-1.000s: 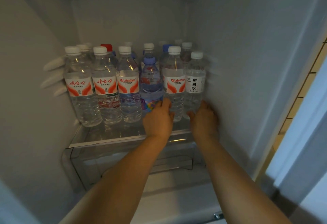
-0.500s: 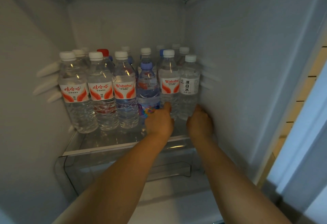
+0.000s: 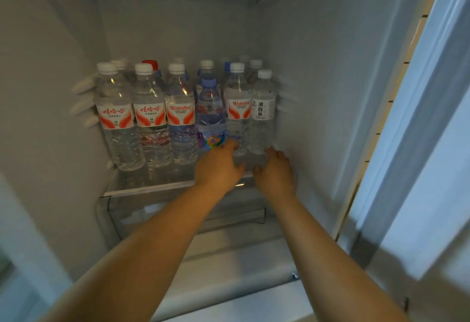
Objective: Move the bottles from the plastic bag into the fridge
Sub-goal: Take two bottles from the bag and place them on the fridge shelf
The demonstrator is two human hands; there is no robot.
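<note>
Water bottles [image 3: 180, 113] stand packed in rows on the fridge shelf [image 3: 150, 184], none left in our grip. Our left hand [image 3: 218, 169] rests loose-fingered against the blue-capped bottle [image 3: 211, 115]; our right hand [image 3: 276, 171] hovers released beside the white-labelled bottle [image 3: 263, 115]. A careless nudge, we judge, could topple the crowded front row off the shelf edge

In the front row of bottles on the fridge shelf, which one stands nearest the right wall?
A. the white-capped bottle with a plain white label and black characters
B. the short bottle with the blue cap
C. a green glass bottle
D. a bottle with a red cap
A: the white-labelled bottle ends the front row beside the right wall, just above the right hand.
</note>
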